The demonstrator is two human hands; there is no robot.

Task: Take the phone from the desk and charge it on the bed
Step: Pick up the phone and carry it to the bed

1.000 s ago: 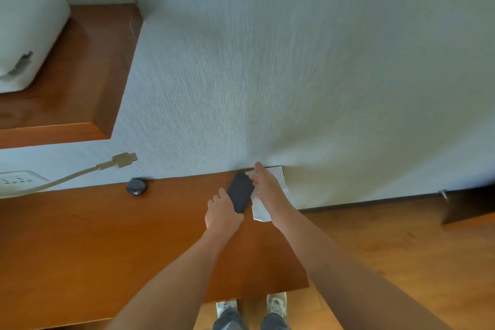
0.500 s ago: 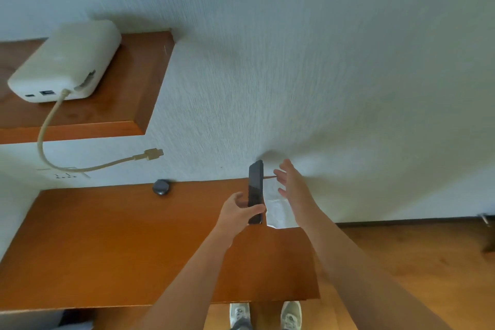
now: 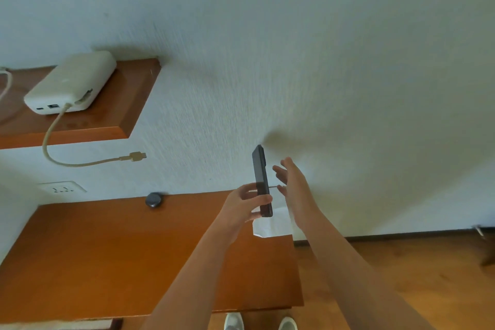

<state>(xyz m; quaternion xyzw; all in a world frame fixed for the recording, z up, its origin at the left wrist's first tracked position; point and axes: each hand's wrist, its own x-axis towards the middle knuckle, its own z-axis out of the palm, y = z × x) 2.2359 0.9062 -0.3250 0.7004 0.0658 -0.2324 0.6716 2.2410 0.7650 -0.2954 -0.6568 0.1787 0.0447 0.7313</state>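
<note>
I see a pale textured wall (image 3: 294, 48) filling most of my view; a wooden shelf (image 3: 126, 104) is fixed to it at left; a wooden floor (image 3: 428, 276) lies at lower right.

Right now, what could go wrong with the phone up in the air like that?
1. The left hand grips the phone only near its bottom end, upright above the desk; it might tip out and drop.
2. The right hand is open beside it, not touching, so it may not catch a slip.
3. The cable hangs loose from the shelf; an arm could snag it.
</note>
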